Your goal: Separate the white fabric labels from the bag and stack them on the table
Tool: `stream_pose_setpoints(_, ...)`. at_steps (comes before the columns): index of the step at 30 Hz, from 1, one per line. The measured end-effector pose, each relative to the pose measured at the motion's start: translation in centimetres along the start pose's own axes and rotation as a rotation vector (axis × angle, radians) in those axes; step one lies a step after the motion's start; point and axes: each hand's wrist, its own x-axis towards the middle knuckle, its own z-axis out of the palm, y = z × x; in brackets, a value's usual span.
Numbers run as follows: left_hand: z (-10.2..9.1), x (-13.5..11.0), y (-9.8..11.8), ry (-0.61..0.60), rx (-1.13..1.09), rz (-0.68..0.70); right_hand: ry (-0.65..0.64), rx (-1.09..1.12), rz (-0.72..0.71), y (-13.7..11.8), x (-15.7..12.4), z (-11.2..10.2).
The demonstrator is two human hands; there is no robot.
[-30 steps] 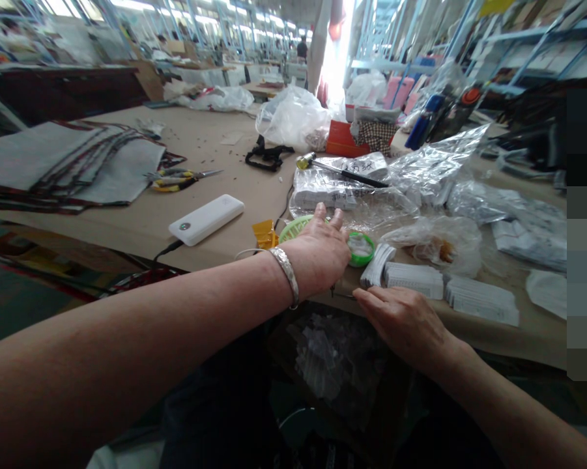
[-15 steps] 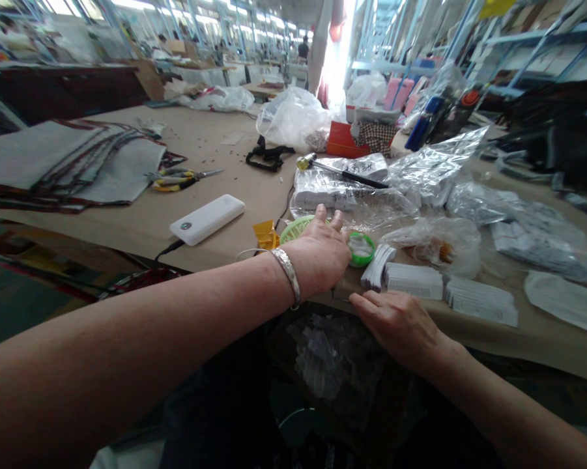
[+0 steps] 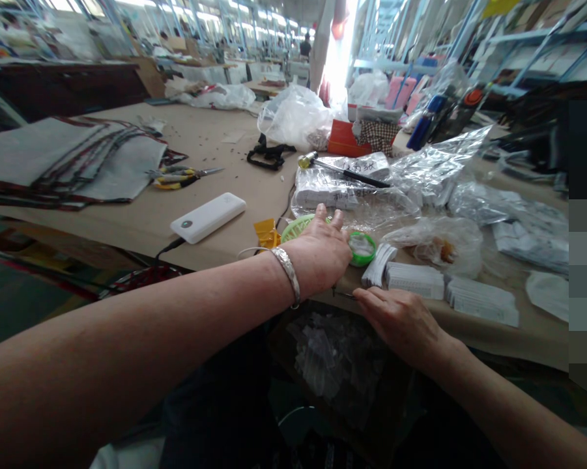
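Observation:
My left hand (image 3: pixel 321 251) reaches over the table's front edge, palm down, with its visible fingers stretched apart. It partly covers a light green plastic basket (image 3: pixel 296 228); its thumb and whatever lies under the palm are hidden. A bright green round container (image 3: pixel 361 249) with pale contents stands just right of those fingers. At the table edge my right hand (image 3: pixel 395 319) is closed, pinching a thin dark metal piece (image 3: pixel 343 295) whose kind I cannot make out. Bundles of white printed labels (image 3: pixel 414 280) lie beyond the right hand.
A white power bank (image 3: pixel 209 218) with a cable and yellow-handled snips (image 3: pixel 176 176) lie left. Behind the hands, a screwdriver-like tool (image 3: pixel 344 171) rests on plastic-wrapped packs (image 3: pixel 325 192). Stacked pale panels (image 3: pixel 73 156) occupy the far left. Scraps fill a container (image 3: pixel 332 358) below the edge.
My right hand has shifted slightly right, and more of the thin metal piece shows at its fingertips. The left hand stays over the basket.

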Motion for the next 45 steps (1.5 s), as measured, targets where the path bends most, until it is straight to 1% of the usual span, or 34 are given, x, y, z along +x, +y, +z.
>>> stream_pose_setpoints(4, -0.1, 0.1, -0.1, -0.030, -0.001, 0.011, -0.005, 0.014, -0.059, 0.0, 0.0, 0.2)
stream_pose_setpoints(8, -0.1, 0.0, -0.1, -0.027, 0.009, 0.010, 0.057, 0.023, -0.028, 0.1, 0.1, 0.1)
stream_pose_setpoints(13, -0.1, -0.1, -0.1, -0.017, -0.001, 0.015, -0.019, 0.023, -0.066, 0.0, -0.1, 0.3)
stream_pose_setpoints(17, -0.2, 0.1, 0.0, -0.038, -0.004, 0.004, 0.003, 0.104, 0.005, 0.4, 0.1, 0.2)
stream_pose_setpoints(21, -0.3, 0.2, 0.1, -0.047, -0.008, -0.004, -0.027, 0.204, 0.067, 0.9, 0.9, 0.1)
stream_pose_setpoints(24, -0.2, 0.2, 0.0, -0.044, -0.010, 0.007, -0.004, 0.236, 0.097, 1.0, 1.2, 0.3)
stream_pose_setpoints(28, 0.0, 0.2, 0.0, -0.036, -0.010, 0.017, 0.058, 0.323, 0.082, 0.9, 0.9, 1.0)
stream_pose_setpoints(31, 0.1, 0.3, 0.0, -0.026, -0.012, 0.030, 0.067, 0.362, 0.074, 0.5, 0.4, 1.4)
stream_pose_setpoints(36, 0.1, 0.2, 0.1, -0.026, -0.011, 0.031, 0.030, 0.358, 0.129, 0.3, 0.5, 1.6)
stream_pose_setpoints(40, -0.1, 0.1, 0.1, -0.039, 0.000, 0.021, 0.076, 0.396, 0.165, 0.1, 0.7, 1.8)
stream_pose_setpoints(43, -0.2, 0.1, 0.1, -0.042, -0.005, 0.014, 0.125, 0.465, 0.165, -0.2, 0.2, 1.9)
stream_pose_setpoints(45, -0.2, 0.1, 0.1, -0.045, -0.012, 0.015, 0.125, 0.502, 0.179, -0.5, -0.2, 1.9)
